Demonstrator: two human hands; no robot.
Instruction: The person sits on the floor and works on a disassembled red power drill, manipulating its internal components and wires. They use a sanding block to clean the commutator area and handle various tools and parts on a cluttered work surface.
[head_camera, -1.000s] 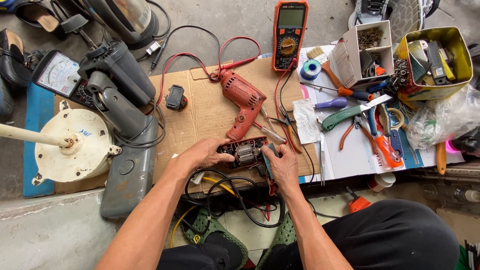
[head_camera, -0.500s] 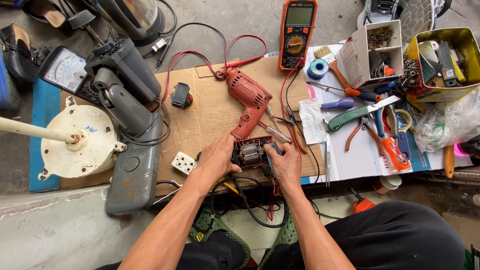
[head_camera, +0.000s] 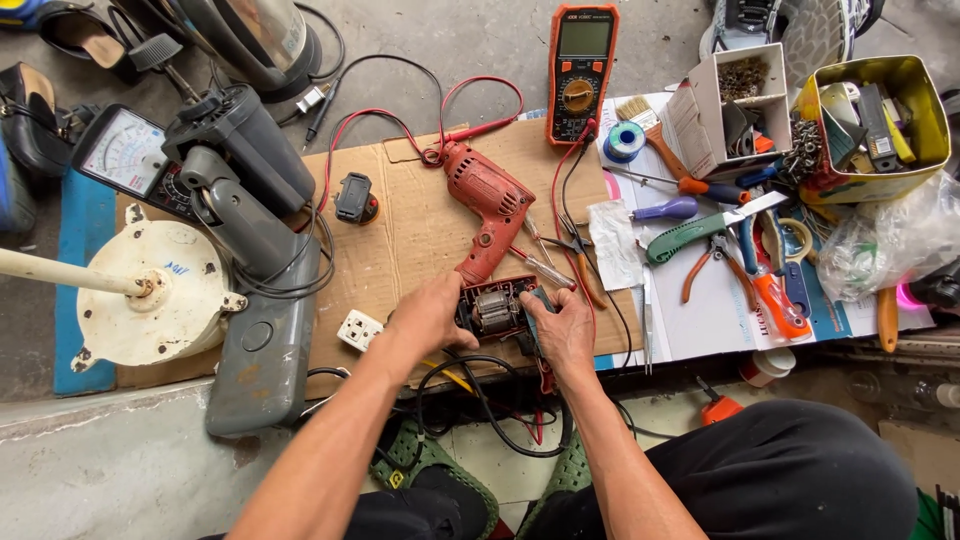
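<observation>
Both hands sit at the lower middle of the frame, on the near edge of the cardboard sheet (head_camera: 400, 240). The left hand (head_camera: 432, 318) and the right hand (head_camera: 562, 328) close their fingers around the two ends of an opened motor housing (head_camera: 493, 310), its copper winding showing between them. Just above lies a red drill (head_camera: 487, 208), pointing up-left. An orange multimeter (head_camera: 582, 70) stands near the top centre. A white socket (head_camera: 359, 329) rests just left of the left hand. Pliers and screwdrivers (head_camera: 700, 215) lie to the right.
</observation>
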